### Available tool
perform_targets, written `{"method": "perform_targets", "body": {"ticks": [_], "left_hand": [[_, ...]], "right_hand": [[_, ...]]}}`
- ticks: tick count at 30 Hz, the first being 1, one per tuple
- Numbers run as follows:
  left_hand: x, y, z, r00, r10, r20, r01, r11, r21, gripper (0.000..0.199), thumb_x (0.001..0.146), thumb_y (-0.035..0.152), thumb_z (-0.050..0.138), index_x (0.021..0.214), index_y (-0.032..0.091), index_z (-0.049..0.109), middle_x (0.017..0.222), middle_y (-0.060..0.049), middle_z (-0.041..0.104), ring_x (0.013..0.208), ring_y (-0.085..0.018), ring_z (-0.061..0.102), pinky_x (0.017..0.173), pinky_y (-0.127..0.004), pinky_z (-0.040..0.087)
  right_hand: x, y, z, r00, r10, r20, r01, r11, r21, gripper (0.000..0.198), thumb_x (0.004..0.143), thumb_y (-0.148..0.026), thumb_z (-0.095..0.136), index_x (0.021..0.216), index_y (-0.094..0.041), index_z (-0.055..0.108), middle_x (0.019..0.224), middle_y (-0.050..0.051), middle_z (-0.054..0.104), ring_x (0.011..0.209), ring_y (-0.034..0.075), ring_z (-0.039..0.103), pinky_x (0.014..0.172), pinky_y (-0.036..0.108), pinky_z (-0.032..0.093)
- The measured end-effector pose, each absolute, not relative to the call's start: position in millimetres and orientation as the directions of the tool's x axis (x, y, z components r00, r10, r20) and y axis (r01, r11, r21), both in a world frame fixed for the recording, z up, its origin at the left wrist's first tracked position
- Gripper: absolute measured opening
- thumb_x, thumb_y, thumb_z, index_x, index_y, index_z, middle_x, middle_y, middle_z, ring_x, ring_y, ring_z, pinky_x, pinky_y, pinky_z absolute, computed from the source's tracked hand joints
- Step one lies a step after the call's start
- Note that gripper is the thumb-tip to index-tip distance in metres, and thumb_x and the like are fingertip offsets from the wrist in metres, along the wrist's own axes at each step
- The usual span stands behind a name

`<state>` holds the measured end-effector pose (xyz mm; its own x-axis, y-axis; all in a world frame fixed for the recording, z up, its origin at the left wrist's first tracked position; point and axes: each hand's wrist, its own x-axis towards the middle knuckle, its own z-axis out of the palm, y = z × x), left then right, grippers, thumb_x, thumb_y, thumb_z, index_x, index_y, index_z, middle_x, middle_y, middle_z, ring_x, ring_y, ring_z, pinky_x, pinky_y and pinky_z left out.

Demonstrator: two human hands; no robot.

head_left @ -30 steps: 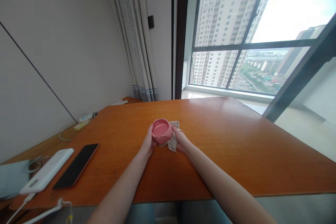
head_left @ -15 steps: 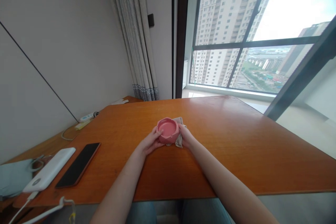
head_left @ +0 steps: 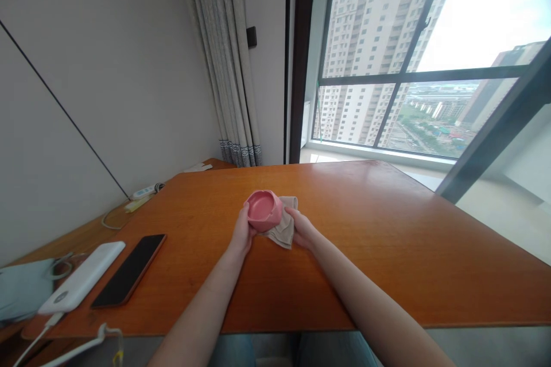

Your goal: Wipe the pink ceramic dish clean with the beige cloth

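A pink ashtray-like bowl (head_left: 263,210) with a notched rim is tilted in front of me over the table. My left hand (head_left: 243,231) is closed on its left side, thumb near the rim. A beige cloth (head_left: 284,230) hangs at the bowl's right side and partly beneath it. My right hand (head_left: 300,227) is closed on the right part of that cloth, a little apart from the bowl. The fingertips of both hands are partly hidden.
On the wooden table (head_left: 344,212), a black-screened phone (head_left: 129,270) and a white power bank (head_left: 84,276) with a cable lie at left. A power strip (head_left: 144,191) is by the wall. A grey-blue pouch (head_left: 26,289) sits at the far left edge.
The bowl has moved left with my left hand and tilted. My right hand has come away from the bowl's side, and more of the cloth now shows between them.
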<state>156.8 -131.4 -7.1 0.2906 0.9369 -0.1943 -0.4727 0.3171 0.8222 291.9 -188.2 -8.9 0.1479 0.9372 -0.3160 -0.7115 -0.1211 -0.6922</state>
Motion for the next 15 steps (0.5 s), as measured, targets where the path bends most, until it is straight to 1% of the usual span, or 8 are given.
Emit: {"method": "perform_targets", "body": {"ticks": [3, 5, 7, 9, 12, 13, 15], "left_hand": [[148.1, -121.7, -3.0, 0.234, 0.959, -0.163, -0.55, 0.268, 0.791, 0.039, 0.087, 0.04, 0.049, 0.119, 0.019, 0.056, 0.112, -0.007, 0.065, 0.09, -0.018, 0.063, 0.07, -0.028, 0.055], [143.2, -116.7, -1.2, 0.234, 0.959, -0.162, -0.568, 0.27, 0.778, 0.039, 0.088, 0.04, 0.048, 0.121, 0.02, 0.055, 0.112, -0.006, 0.065, 0.089, -0.018, 0.064, 0.069, -0.028, 0.055], [141.0, -114.7, -0.5, 0.256, 0.948, -0.187, -0.551, 0.303, 0.778, 0.04, 0.088, 0.04, 0.048, 0.122, 0.02, 0.054, 0.112, -0.006, 0.065, 0.088, -0.018, 0.064, 0.068, -0.028, 0.055], [141.7, -116.1, -0.8, 0.284, 0.935, -0.211, -0.516, 0.335, 0.788, 0.04, 0.088, 0.04, 0.048, 0.122, 0.02, 0.054, 0.112, -0.007, 0.064, 0.087, -0.018, 0.064, 0.067, -0.028, 0.055], [145.8, -122.2, -1.0, 0.343, 0.916, -0.208, -0.473, 0.36, 0.804, 0.041, 0.087, 0.04, 0.049, 0.123, 0.021, 0.053, 0.112, -0.006, 0.065, 0.087, -0.018, 0.065, 0.069, -0.03, 0.055], [147.3, -124.5, -0.9, 0.364, 0.907, -0.209, -0.46, 0.37, 0.807, 0.041, 0.087, 0.04, 0.049, 0.124, 0.021, 0.053, 0.111, -0.006, 0.065, 0.087, -0.018, 0.065, 0.07, -0.031, 0.056], [149.7, -128.7, -0.5, 0.405, 0.885, -0.23, -0.425, 0.405, 0.809, 0.042, 0.088, 0.041, 0.048, 0.124, 0.02, 0.053, 0.11, -0.007, 0.066, 0.087, -0.019, 0.065, 0.071, -0.031, 0.055]], "right_hand": [[297.3, -190.6, -4.8, 0.081, 0.936, -0.342, -0.677, -0.201, -0.709, 0.019, 0.088, -0.02, 0.042, 0.097, -0.013, 0.057, 0.083, 0.01, 0.071, 0.08, 0.019, 0.069, 0.077, 0.032, 0.054], [305.4, -190.2, -3.6, 0.12, 0.919, -0.376, -0.607, -0.232, -0.76, 0.015, 0.086, -0.018, 0.047, 0.096, -0.014, 0.056, 0.081, 0.009, 0.071, 0.076, 0.018, 0.069, 0.074, 0.032, 0.055], [315.5, -188.9, -4.0, 0.189, 0.899, -0.394, -0.537, -0.241, -0.808, 0.013, 0.083, -0.014, 0.049, 0.094, -0.014, 0.056, 0.079, 0.007, 0.07, 0.071, 0.016, 0.068, 0.072, 0.03, 0.055], [324.5, -188.5, -5.8, 0.223, 0.892, -0.393, -0.488, -0.247, -0.837, 0.014, 0.08, -0.01, 0.05, 0.092, -0.014, 0.057, 0.078, 0.006, 0.07, 0.069, 0.015, 0.068, 0.071, 0.027, 0.055], [331.5, -192.0, -9.6, 0.178, 0.895, -0.409, -0.455, -0.293, -0.841, 0.017, 0.073, -0.005, 0.055, 0.088, -0.011, 0.06, 0.077, 0.008, 0.07, 0.07, 0.017, 0.068, 0.069, 0.029, 0.055], [332.1, -194.0, -10.8, 0.146, 0.894, -0.423, -0.405, -0.336, -0.85, 0.017, 0.071, -0.004, 0.057, 0.086, -0.011, 0.062, 0.077, 0.009, 0.071, 0.07, 0.019, 0.068, 0.068, 0.031, 0.055], [332.7, -197.7, -12.3, 0.121, 0.892, -0.436, -0.235, -0.401, -0.885, 0.017, 0.067, -0.005, 0.063, 0.082, -0.012, 0.064, 0.076, 0.008, 0.071, 0.072, 0.022, 0.067, 0.067, 0.033, 0.054]]}}
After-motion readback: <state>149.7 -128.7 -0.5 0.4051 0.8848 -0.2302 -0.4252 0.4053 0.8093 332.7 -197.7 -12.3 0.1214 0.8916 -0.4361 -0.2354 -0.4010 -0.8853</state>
